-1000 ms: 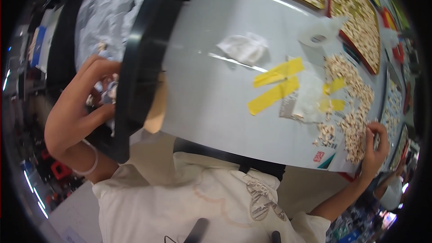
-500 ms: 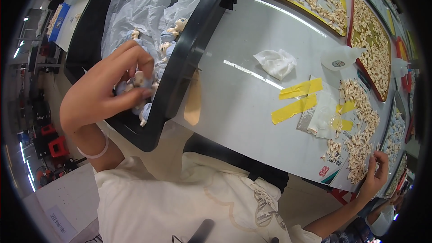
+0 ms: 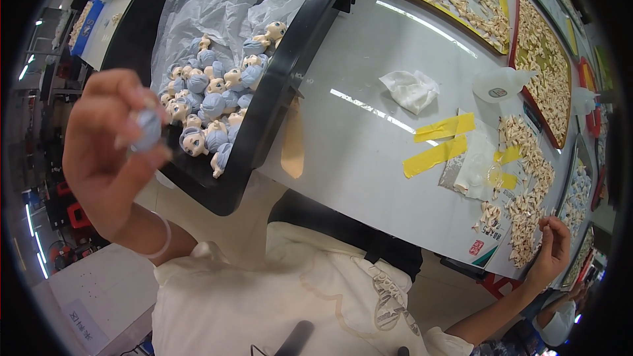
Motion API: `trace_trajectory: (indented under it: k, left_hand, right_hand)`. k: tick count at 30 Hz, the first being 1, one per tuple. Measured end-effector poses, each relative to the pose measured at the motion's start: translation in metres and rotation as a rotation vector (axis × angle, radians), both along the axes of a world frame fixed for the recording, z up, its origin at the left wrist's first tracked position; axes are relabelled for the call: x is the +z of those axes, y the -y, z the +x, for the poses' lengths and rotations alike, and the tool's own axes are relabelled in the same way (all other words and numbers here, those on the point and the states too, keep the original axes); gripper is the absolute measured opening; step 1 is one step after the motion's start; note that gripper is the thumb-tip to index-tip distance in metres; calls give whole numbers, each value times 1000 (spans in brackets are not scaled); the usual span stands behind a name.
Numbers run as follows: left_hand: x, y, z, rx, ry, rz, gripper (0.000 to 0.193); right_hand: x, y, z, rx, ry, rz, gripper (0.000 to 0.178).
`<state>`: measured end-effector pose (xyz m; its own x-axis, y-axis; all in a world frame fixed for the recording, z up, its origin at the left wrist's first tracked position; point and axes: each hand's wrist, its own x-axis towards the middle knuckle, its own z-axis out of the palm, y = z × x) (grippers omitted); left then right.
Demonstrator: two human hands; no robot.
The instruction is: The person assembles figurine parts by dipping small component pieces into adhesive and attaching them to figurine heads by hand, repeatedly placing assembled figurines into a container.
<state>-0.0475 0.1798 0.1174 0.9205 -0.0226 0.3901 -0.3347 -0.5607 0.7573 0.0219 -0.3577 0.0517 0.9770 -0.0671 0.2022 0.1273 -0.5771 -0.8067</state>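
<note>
My left hand (image 3: 109,148) is raised beside the black tray (image 3: 280,82), pinching a small doll head (image 3: 148,126) with pale blue hair; it is blurred. In the near end of the tray lie several more doll heads (image 3: 212,107) with blue hair and painted eyes, heaped on crumpled white sheeting (image 3: 217,6). My right hand (image 3: 554,250) rests at the right end of the table, at the edge of a pile of small cream-coloured pieces (image 3: 524,217). Its fingers are curled with the tips together; whatever they may hold is too small to make out.
Yellow tape strips (image 3: 435,156), a crumpled white tissue (image 3: 410,91) and a clear squeeze bottle (image 3: 498,84) lie on the grey table (image 3: 330,165). Farther back are a yellow-rimmed tray (image 3: 422,1) and a red-rimmed tray (image 3: 541,115) of cream pieces. A tan strip (image 3: 292,142) sits by the black tray.
My left hand has lifted out of the black tray and moved left with a doll head, uncovering the heap. The right hand stays in nearly the same place.
</note>
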Motion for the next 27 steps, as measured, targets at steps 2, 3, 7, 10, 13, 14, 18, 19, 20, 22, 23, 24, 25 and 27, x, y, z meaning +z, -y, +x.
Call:
trace_trajectory:
  k: [2, 3, 7, 10, 13, 14, 18, 19, 20, 22, 23, 24, 25, 27]
  left_hand:
    - [-18, 24, -6, -65, 131, -177, 24]
    - [-23, 31, -7, -133, 263, -355, 22]
    - [-35, 51, 0, -657, -69, -531, 17]
    - [-47, 87, -10, -741, -223, -945, 19]
    - [-62, 122, -4, -707, -285, -1059, 26]
    - [-66, 133, -1, -714, -286, -1069, 26]
    - [-87, 160, 14, -520, -614, -1380, 33]
    - [-92, 164, 19, -473, -676, -1459, 36]
    - [-97, 167, 23, -503, -696, -1475, 36]
    - [-106, 168, 28, -507, -526, -1386, 38]
    - [-112, 168, 29, -524, -537, -1399, 38]
    - [-117, 168, 32, -548, -455, -1398, 36]
    - [-120, 170, 34, -567, -371, -1392, 37]
    - [-123, 173, 38, -583, -376, -1392, 39]
  right_hand:
    - [1, -1, 3, 81, 18, -29, 13]
    - [2, -2, 5, 159, 36, -58, 13]
    - [6, -6, 2, 197, 26, -98, 11]
    - [2, -10, -1, 133, 13, 16, 10]
    - [4, -16, 0, 135, 36, 95, 12]
    - [5, -18, 1, 140, 69, 81, 13]
    - [5, -36, 5, 158, 116, 78, 17]
    - [5, -42, 5, 187, 116, 100, 17]
    - [6, -46, 6, 159, 112, 73, 17]
    - [6, -56, 10, 162, 82, 55, 18]
    - [4, -63, 12, 146, 78, 39, 18]
    - [5, -70, 14, 162, 63, 61, 18]
    - [6, -75, 16, 179, 48, 91, 18]
    - [8, -81, 17, 178, 42, 53, 18]
